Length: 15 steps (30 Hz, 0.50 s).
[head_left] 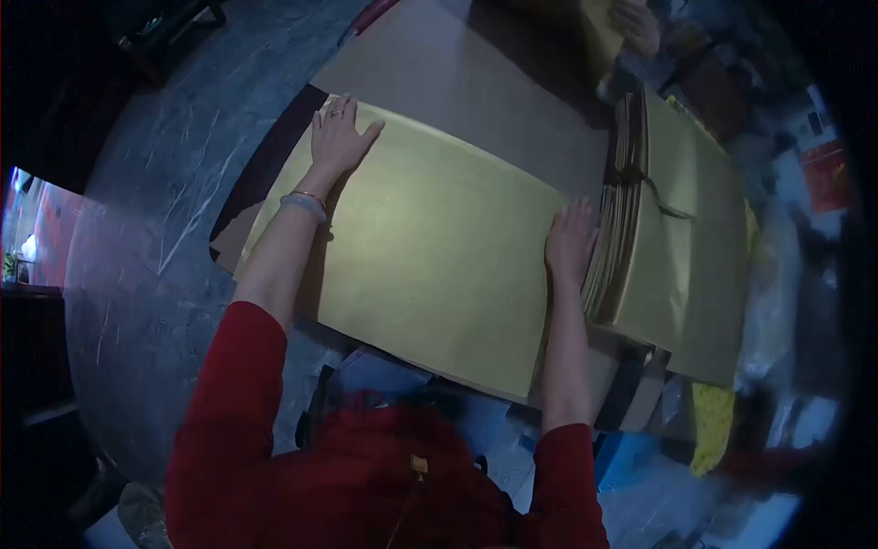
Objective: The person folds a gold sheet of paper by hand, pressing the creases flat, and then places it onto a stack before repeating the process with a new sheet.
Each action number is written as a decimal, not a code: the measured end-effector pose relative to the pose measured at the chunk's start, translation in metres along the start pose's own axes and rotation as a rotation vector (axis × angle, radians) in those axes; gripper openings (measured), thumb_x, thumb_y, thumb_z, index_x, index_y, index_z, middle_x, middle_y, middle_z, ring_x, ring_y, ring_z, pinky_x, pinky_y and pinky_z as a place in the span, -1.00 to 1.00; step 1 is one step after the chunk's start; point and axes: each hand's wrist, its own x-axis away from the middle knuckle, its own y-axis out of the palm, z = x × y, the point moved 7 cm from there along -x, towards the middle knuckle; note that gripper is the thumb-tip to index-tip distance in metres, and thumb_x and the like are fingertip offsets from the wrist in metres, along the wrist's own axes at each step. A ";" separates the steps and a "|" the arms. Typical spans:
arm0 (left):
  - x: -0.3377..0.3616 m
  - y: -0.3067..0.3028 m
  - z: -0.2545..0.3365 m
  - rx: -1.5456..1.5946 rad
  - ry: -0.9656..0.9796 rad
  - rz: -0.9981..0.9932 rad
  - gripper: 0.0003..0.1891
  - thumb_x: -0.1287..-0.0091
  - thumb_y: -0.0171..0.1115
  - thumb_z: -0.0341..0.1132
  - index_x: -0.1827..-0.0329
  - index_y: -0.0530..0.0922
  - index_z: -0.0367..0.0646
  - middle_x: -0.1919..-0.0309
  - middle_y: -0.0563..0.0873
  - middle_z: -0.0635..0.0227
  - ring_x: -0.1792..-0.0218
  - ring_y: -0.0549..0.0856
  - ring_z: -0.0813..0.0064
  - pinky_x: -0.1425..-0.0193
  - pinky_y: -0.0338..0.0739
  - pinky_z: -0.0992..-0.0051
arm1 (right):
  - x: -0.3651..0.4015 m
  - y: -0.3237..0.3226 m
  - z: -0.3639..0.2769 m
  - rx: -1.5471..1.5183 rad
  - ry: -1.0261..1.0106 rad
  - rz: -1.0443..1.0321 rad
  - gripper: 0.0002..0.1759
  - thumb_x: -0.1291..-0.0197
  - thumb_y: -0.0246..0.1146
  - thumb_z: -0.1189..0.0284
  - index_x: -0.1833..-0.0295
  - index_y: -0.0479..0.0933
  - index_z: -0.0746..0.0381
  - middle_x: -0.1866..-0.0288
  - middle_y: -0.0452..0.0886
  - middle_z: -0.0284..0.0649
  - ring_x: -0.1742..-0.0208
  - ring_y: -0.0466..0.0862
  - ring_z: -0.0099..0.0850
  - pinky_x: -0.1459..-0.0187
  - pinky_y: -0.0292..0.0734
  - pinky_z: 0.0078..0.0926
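Note:
A wide stack of gold-yellow paper sheets (pixel 439 247) lies flat on the table before me. My left hand (pixel 339 140), with a ring on a finger and a bangle at the wrist, rests on its far left corner, thumb spread from the fingers. At the right edge of the paper, my right hand (pixel 572 240) lies against the side with its fingers stretched out. Neither hand grasps anything. Close beside my right hand stands a thick bundle of folded yellowish paper (pixel 672 242) with a dark tie round it.
Brown board (pixel 439 69) covers the table beyond the paper. Another person's hand (pixel 635 26) holds yellowish paper at the far side. A yellow cloth-like piece (pixel 712 425) hangs below the bundle at the right. Grey marbled floor (pixel 165 174) shows at the left.

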 end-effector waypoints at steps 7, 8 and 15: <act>-0.001 0.005 -0.003 -0.001 -0.016 0.005 -0.13 -0.27 -0.08 0.32 -0.43 0.20 -0.22 -0.46 0.17 0.17 -0.50 0.08 0.23 -0.54 -0.12 0.15 | 0.004 -0.008 -0.009 0.012 -0.004 -0.043 -0.40 -0.48 -0.32 0.15 -0.52 -0.03 0.21 -0.59 -0.11 -0.18 -0.58 -0.11 -0.25 -0.51 -0.25 -0.11; -0.001 0.005 -0.004 0.012 -0.004 0.024 -0.13 -0.28 -0.09 0.32 -0.43 0.20 -0.24 -0.46 0.17 0.15 -0.50 0.06 0.23 -0.54 -0.11 0.18 | 0.006 -0.012 -0.012 -0.001 0.002 -0.044 -0.39 -0.48 -0.32 0.15 -0.52 -0.03 0.22 -0.59 -0.11 -0.18 -0.58 -0.12 -0.26 -0.51 -0.25 -0.12; -0.001 0.003 -0.004 0.000 -0.027 0.008 -0.09 -0.26 -0.07 0.32 -0.43 0.15 -0.29 -0.45 0.17 0.11 -0.50 0.07 0.25 -0.53 -0.08 0.22 | 0.003 -0.017 -0.014 0.041 0.030 -0.087 -0.39 -0.47 -0.28 0.17 -0.51 -0.02 0.25 -0.58 -0.07 -0.13 -0.58 -0.10 -0.26 -0.52 -0.26 -0.17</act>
